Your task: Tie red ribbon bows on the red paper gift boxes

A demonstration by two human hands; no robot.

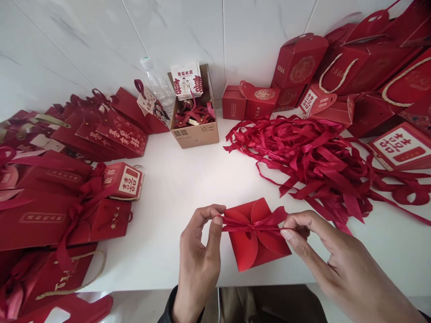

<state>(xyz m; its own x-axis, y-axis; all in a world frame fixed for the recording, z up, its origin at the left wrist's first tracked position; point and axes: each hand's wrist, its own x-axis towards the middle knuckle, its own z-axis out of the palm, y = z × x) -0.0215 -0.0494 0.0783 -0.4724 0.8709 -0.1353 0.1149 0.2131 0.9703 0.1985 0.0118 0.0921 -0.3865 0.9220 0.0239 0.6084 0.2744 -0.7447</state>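
Note:
A red gift box with petal-shaped folded flaps sits on the white table near its front edge. Across its top runs a dark red ribbon, knotted or crossed at the middle of the flaps. My left hand pinches the ribbon at the box's left side between thumb and forefinger. On the right side, my right hand pinches the ribbon between thumb and forefinger too. The ribbon is stretched out between both hands. Whether the knot is tight I cannot make out.
A heap of loose red ribbons lies at the right. Red gift boxes and bags stand behind it, with more red boxes at the left. A cardboard box and a clear plastic bottle stand by the tiled wall.

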